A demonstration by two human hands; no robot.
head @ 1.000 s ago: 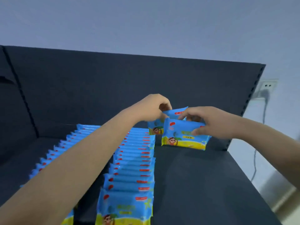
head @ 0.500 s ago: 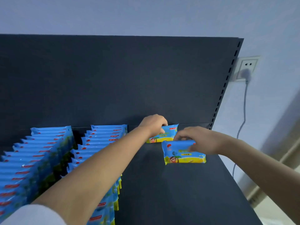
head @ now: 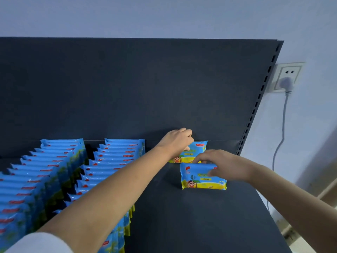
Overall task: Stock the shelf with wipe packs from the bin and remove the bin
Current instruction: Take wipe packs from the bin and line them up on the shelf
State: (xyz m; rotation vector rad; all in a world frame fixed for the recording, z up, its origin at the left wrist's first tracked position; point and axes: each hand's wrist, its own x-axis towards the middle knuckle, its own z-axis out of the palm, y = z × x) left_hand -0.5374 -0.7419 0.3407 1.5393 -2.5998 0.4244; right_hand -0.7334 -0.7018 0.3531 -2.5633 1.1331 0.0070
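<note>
The stocking step is in hand: a third row of wipe packs is being started at the centre right of the frame, beside two full rows (head: pixel 113 161) that run down the left half of the shelf (head: pixel 182 225). The left hand (head: pixel 177 142) curls its fingers over the top of the rear pack (head: pixel 198 148), which stands upright against the back panel (head: pixel 127 88). The right hand (head: pixel 224 166) pinches the front pack (head: pixel 202 180) by its upper edge, thumb on the printed face. This pack stands on the shelf just in front of the rear one; whether they touch I cannot tell. Next, I judge, the front pack wants sliding back snug against the rear one and squaring to the neighbouring rows before both hands let go. The bin is out of view, so how many packs remain cannot be told.
</note>
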